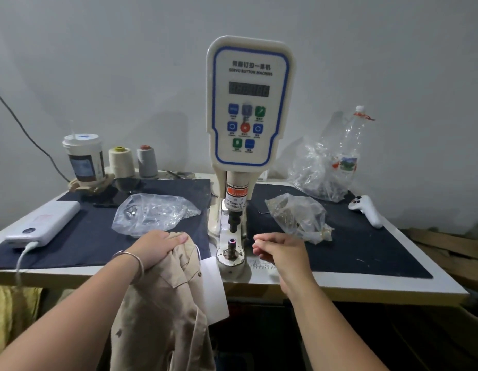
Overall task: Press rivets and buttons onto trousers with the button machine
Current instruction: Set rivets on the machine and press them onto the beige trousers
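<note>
The cream button machine (248, 103) stands at the table's middle, with its punch (234, 223) raised above the lower die (231, 243). Beige trousers (168, 303) hang over the table's front edge, a white tag (215, 287) hanging from them. My left hand (159, 246) grips the trousers' top edge, just left of the die. Right of the die, my right hand (279, 249) hovers with its fingers curled and fingertips together; whether it pinches a small part cannot be seen. A clear bag of silvery parts (152, 212) lies to the left, a bag of brassy parts (299, 216) to the right.
A dark cloth (366, 250) covers the table on both sides of the machine. At the left lie a white power bank (45, 223) with a cable, a lidded cup (84, 159) and two thread cones (122, 162). A plastic bottle (349, 148), another bag and a white controller (367, 210) sit at the right.
</note>
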Demonstrator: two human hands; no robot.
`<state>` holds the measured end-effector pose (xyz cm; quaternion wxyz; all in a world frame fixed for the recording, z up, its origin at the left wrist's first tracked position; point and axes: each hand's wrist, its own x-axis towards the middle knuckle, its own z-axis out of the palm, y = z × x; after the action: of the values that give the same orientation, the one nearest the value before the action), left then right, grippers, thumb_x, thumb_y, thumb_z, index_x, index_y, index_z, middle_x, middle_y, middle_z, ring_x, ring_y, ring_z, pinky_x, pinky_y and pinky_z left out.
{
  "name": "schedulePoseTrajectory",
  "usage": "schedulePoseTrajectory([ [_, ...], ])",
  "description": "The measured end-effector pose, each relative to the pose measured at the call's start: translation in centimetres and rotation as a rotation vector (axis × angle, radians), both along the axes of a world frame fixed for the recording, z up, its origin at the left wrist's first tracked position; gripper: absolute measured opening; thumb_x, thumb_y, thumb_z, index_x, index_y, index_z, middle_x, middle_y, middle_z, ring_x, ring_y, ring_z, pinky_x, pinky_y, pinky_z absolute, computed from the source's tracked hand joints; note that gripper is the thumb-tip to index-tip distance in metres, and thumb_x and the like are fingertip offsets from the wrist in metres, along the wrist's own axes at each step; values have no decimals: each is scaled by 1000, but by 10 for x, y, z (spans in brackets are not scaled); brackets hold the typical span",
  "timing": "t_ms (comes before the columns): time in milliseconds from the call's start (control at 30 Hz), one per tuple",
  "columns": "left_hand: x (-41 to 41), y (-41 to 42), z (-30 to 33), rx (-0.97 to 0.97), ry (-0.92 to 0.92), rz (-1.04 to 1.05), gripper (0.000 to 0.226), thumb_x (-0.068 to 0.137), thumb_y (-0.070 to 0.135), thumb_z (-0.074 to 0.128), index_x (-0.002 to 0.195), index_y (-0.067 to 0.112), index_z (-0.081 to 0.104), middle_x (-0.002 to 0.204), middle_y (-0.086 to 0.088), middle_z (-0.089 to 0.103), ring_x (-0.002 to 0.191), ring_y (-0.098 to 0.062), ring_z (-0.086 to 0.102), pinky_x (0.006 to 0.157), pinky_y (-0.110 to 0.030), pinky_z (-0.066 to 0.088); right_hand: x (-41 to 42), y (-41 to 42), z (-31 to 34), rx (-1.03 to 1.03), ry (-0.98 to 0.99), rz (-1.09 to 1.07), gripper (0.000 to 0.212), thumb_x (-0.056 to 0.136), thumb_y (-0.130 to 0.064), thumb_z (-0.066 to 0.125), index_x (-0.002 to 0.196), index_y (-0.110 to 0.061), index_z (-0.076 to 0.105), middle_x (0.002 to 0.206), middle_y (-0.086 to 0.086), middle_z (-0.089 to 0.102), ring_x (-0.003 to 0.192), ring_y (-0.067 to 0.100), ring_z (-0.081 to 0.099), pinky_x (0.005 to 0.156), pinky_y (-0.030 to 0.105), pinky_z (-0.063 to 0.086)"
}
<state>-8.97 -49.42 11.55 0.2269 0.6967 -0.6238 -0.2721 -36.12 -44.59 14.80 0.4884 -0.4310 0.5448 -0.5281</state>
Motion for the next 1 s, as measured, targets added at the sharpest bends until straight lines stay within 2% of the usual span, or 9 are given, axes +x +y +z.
schedulePoseTrajectory([
  [67, 1, -1, -1, -5, -5, 8, 54, 95, 50, 53, 106, -1, 69, 110, -12, 70, 102, -25, 62, 89, -30, 42, 4, 0, 1, -6, 37, 11, 18, 82, 6, 67, 80, -11, 73, 73, 9, 73, 61, 10, 68, 56, 14, 52],
  [200, 1, 0, -2, -4, 21, 22, 53, 95, 50, 54, 102, 1, 70, 105, -10, 70, 91, -20, 60, 75, -27, 39, 9, -3, 0, -27, 48, 10, 11, 80, 4, 71, 78, -7, 74, 70, 10, 73, 63, 14, 68, 57, 16, 53],
  [533, 3, -1, -3, 1, 14, 35, 57, 94, 53, 53, 105, 0, 70, 106, -11, 71, 99, -24, 63, 86, -32, 43, 24, -9, 8, -2, -12, 70, 16, 79, 3, 72, 77, -12, 76, 73, 6, 75, 68, 14, 71, 61, 19, 55],
  [700, 3, -1, -4, 1, 34, 50, 57, 93, 54, 55, 102, 0, 70, 103, -10, 72, 95, -23, 64, 76, -25, 43, 33, -11, 11, 1, -41, 96, 22, 78, 5, 73, 74, -16, 73, 69, 4, 73, 62, 10, 70, 57, 17, 53],
  [833, 3, -1, -4, -1, 40, 54, 56, 93, 54, 55, 103, 1, 70, 103, -9, 71, 96, -23, 64, 82, -29, 44, 34, -13, 12, 21, -60, 111, 23, 77, 6, 74, 73, -17, 72, 70, 4, 74, 64, 12, 72, 55, 17, 50],
  [1000, 3, -1, -4, 2, 53, 63, 55, 92, 55, 56, 101, 3, 71, 100, -7, 72, 91, -19, 64, 76, -24, 44, 32, -12, 12, 73, -165, 171, 23, 77, 10, 70, 76, -14, 72, 73, 8, 74, 64, 14, 71, 57, 19, 54],
])
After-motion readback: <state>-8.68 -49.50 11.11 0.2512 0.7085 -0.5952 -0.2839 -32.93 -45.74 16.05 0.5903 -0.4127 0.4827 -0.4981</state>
